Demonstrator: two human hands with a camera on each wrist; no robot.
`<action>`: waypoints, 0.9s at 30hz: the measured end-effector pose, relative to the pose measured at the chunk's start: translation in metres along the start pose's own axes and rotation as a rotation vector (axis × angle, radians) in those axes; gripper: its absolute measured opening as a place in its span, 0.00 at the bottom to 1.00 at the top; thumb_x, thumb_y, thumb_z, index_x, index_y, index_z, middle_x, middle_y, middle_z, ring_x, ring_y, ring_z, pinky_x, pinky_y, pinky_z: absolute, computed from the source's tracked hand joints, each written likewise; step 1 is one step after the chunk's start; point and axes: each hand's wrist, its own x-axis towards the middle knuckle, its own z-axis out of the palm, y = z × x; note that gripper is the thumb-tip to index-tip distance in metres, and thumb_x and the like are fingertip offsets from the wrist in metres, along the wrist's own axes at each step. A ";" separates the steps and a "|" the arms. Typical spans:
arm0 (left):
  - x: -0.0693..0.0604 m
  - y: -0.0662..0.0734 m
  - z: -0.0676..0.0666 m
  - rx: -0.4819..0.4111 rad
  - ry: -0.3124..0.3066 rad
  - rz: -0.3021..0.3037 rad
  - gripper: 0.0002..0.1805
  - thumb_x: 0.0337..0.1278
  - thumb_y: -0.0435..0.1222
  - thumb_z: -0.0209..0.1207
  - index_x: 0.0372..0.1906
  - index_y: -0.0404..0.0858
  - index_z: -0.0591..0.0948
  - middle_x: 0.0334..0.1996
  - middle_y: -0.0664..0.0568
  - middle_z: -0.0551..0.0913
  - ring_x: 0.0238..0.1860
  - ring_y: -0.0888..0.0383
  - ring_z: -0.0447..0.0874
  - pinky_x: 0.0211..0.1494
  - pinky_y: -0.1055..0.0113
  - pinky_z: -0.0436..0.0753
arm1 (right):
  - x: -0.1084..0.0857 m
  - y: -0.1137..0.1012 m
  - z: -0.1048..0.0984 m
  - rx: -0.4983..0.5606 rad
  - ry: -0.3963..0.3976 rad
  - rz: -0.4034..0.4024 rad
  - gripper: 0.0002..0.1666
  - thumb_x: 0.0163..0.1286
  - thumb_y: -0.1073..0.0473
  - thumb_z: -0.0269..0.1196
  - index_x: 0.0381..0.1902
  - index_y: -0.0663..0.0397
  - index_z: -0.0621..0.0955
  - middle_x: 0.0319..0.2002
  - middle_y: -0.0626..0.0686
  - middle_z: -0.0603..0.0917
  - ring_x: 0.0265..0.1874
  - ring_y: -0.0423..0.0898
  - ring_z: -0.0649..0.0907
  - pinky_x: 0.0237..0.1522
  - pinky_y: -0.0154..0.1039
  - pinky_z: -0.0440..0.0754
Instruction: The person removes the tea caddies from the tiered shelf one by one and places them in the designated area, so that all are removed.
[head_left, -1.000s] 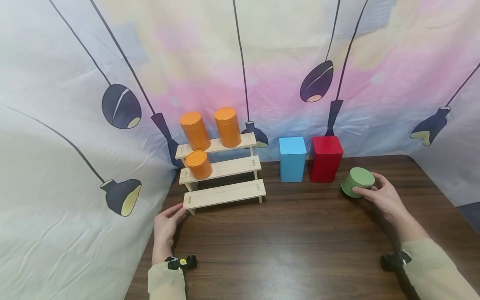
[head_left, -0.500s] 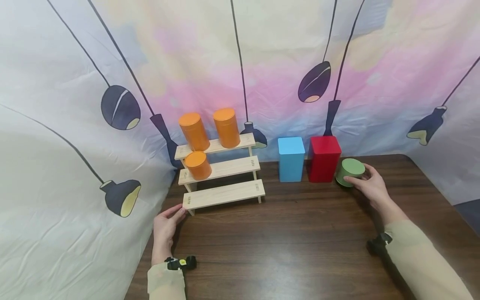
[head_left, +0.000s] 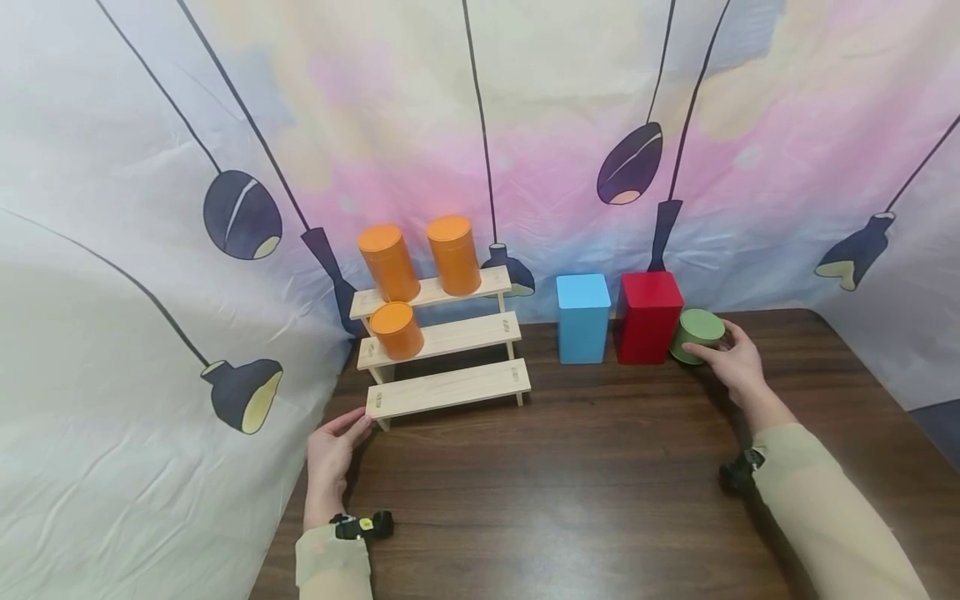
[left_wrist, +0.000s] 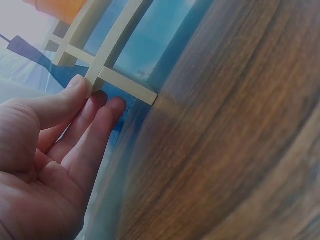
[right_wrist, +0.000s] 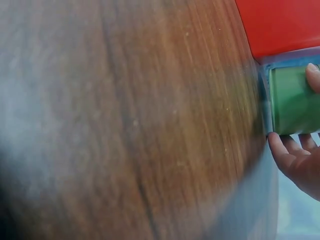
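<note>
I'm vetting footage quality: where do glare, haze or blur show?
Head: pale glare on the tabletop, lower middle; left wrist: soft tabletop at lower right, left hand clearer; right wrist: whitish haze and blur at left, dark lower-left corner.

Sleeves (head_left: 836, 508): plain beige, long. Left camera (head_left: 383, 523): black, yellow mark (head_left: 366, 524) on strap. Right camera (head_left: 735, 475): black. Hands (head_left: 738, 362): bare.

Tin (head_left: 699, 328) was green, canisters (head_left: 389, 265) orange, one box (head_left: 583, 322) blue, other box (head_left: 649, 321) red, stand (head_left: 450, 392) pale, table (head_left: 562, 475) grained brown, backdrop (head_left: 570, 75) pastel with dark lamps (head_left: 242, 215).
</note>
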 end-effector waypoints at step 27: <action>0.000 -0.001 0.002 -0.025 0.001 0.005 0.18 0.71 0.32 0.69 0.61 0.29 0.86 0.45 0.50 0.92 0.40 0.65 0.92 0.47 0.74 0.89 | 0.004 0.002 0.007 -0.007 0.026 0.000 0.59 0.75 0.52 0.72 0.88 0.57 0.48 0.84 0.68 0.53 0.82 0.66 0.57 0.76 0.62 0.69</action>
